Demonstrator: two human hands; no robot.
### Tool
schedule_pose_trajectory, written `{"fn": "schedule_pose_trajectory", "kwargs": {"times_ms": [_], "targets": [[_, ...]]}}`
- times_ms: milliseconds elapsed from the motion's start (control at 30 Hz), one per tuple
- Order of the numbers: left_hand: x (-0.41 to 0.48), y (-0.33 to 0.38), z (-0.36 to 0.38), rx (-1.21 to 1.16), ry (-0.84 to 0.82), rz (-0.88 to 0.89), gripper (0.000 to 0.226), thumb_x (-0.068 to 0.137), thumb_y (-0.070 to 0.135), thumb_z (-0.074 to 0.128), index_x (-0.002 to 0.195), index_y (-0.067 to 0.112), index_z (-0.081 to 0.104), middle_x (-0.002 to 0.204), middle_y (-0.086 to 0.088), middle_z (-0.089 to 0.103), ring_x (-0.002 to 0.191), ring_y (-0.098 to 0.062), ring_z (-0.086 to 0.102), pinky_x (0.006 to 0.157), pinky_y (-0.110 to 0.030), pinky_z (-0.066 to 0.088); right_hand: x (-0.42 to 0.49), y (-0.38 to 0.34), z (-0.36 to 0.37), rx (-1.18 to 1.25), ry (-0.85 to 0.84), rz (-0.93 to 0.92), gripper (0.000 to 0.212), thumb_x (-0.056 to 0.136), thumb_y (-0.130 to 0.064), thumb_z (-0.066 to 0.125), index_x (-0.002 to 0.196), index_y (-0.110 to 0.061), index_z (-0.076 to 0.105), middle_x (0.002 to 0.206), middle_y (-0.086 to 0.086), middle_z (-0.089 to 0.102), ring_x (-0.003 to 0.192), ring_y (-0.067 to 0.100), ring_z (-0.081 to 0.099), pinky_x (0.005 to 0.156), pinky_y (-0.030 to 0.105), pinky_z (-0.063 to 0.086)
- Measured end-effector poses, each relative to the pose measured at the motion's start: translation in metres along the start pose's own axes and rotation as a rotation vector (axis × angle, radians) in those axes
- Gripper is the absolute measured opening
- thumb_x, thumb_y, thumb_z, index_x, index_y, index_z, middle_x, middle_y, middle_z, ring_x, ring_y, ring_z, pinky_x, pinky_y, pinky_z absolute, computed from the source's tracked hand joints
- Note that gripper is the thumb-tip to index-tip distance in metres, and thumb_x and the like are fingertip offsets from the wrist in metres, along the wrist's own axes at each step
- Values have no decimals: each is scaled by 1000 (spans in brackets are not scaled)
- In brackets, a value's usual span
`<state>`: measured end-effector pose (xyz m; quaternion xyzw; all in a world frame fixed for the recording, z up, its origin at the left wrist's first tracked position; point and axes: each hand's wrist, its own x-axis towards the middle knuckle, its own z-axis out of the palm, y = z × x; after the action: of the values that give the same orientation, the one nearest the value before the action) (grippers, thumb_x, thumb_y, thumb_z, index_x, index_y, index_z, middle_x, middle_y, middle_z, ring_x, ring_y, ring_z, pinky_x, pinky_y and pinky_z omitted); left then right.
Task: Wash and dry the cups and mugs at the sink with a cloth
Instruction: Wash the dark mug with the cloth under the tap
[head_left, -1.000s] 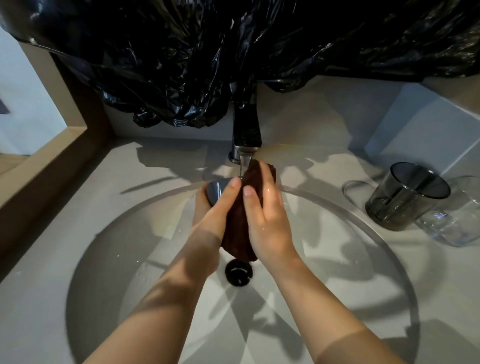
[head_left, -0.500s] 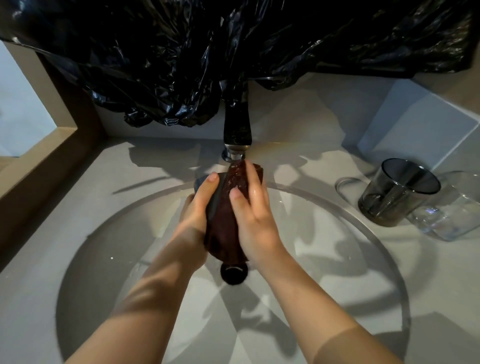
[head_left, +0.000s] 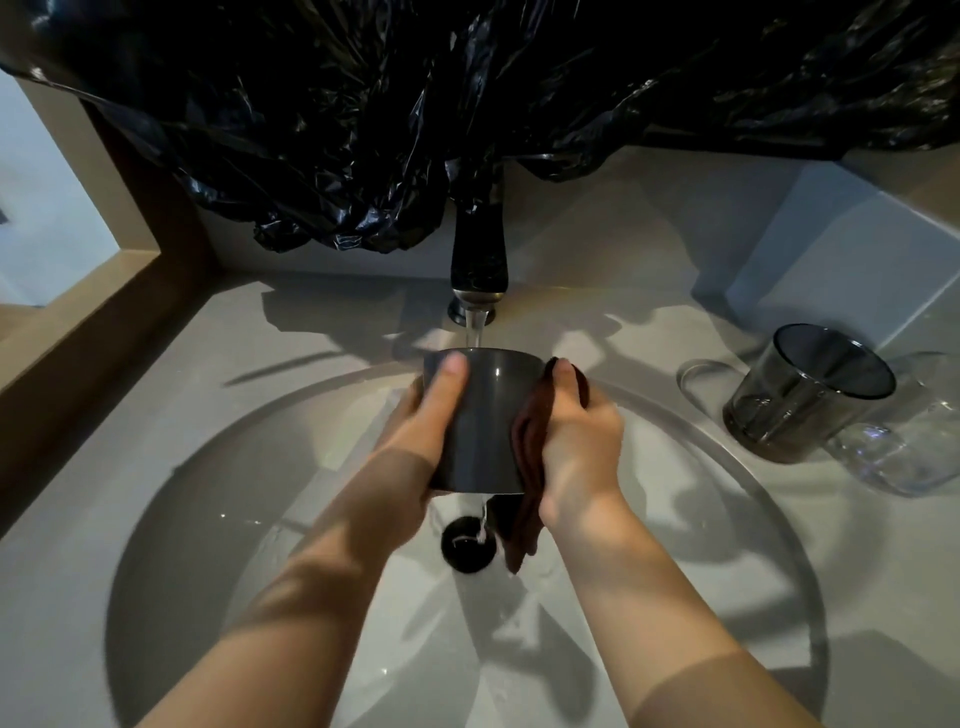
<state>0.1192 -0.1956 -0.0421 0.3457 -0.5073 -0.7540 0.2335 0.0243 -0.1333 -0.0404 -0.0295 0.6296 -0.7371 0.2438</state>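
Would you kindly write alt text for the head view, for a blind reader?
The left hand grips a dark grey cup under the running tap, over a round sink, while the right hand presses a brown cloth against its side. A smoky glass and a clear glass sit to the right.

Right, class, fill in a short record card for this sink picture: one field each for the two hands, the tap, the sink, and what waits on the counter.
Left hand: grips the dark grey cup, thumb across its side
Right hand: holds the dark red cloth against the cup's right side
Tap: running, water falling at the cup's rim
Sink: round basin, black drain below the cup
Counter, right: smoky glass tumbler and clear glass, side by side
Above: black plastic sheeting
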Motion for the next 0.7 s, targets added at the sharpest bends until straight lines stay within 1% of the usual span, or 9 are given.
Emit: {"fn": "schedule_pose_trajectory", "kwargs": {"times_ms": [100, 200, 267, 333, 367, 467, 567, 633, 700], "targets": [[-9, -4, 6, 66, -52, 224, 60, 60, 40, 84, 110, 36, 50, 105, 2, 66, 89, -11, 69, 72, -31, 58, 7, 1, -4, -78, 45, -46, 31, 91, -41, 55, 75, -17, 65, 81, 9, 69, 84, 31, 67, 88, 46, 53], [-7, -3, -1, 257, -56, 390, 71, 45, 44, 80, 107, 45, 44, 91, 16, 61, 81, 1, 63, 67, -19, 53, 6, 1, -5, 68, -51, 217, 41, 92, -41, 52, 103, -4, 67, 97, 19, 70, 90, 36, 67, 88, 48, 53], [-7, -1, -6, 479, -28, 484, 75, 44, 47, 79, 108, 48, 41, 93, 25, 59, 86, 5, 59, 70, -10, 48, 1, -2, -6, 119, -205, 366, 41, 93, -34, 47, 109, 0, 64, 96, 20, 69, 82, 33, 67, 77, 40, 57], [-8, 0, -7, 520, 6, 523, 74, 46, 42, 81, 106, 50, 39, 93, 31, 57, 87, 7, 58, 69, -7, 45, -3, -5, -5, 113, -286, 360, 32, 94, -25, 43, 94, -3, 66, 78, 15, 68, 65, 26, 67, 59, 28, 56], [-8, 1, -7, 480, 32, 503, 73, 47, 41, 81, 106, 51, 39, 94, 28, 58, 87, 4, 59, 70, -10, 48, -4, -7, -4, 98, -295, 319, 30, 95, -23, 42, 91, -6, 66, 76, 13, 68, 64, 24, 66, 57, 27, 55], [-6, 3, -10, 190, 44, 321, 67, 52, 36, 80, 107, 44, 43, 103, 6, 58, 87, -12, 65, 66, -28, 57, -7, -10, 2, -7, -283, 86, 20, 99, -22, 44, 91, -18, 63, 86, 9, 67, 79, 24, 64, 68, 32, 55], [-6, 7, -15, -56, -7, 129, 58, 60, 36, 71, 114, 32, 49, 102, -3, 66, 76, -13, 71, 57, -29, 55, -9, -9, 9, -131, -182, -90, 16, 95, -27, 53, 82, -25, 61, 89, 4, 65, 89, 23, 62, 84, 35, 52], [-5, 10, -19, -119, -56, 62, 70, 53, 36, 76, 118, 25, 52, 96, -5, 71, 74, -14, 71, 55, -27, 55, -7, -12, 6, -61, -125, -77, 22, 92, -31, 58, 73, -21, 62, 84, 7, 65, 89, 28, 63, 90, 43, 52], [-3, 10, -19, -101, -52, 34, 78, 43, 38, 78, 116, 23, 54, 92, -4, 72, 73, -14, 71, 55, -26, 54, -2, -13, 3, 54, -108, 39, 25, 93, -32, 56, 75, -17, 64, 87, 12, 66, 93, 33, 64, 93, 48, 51]]}}
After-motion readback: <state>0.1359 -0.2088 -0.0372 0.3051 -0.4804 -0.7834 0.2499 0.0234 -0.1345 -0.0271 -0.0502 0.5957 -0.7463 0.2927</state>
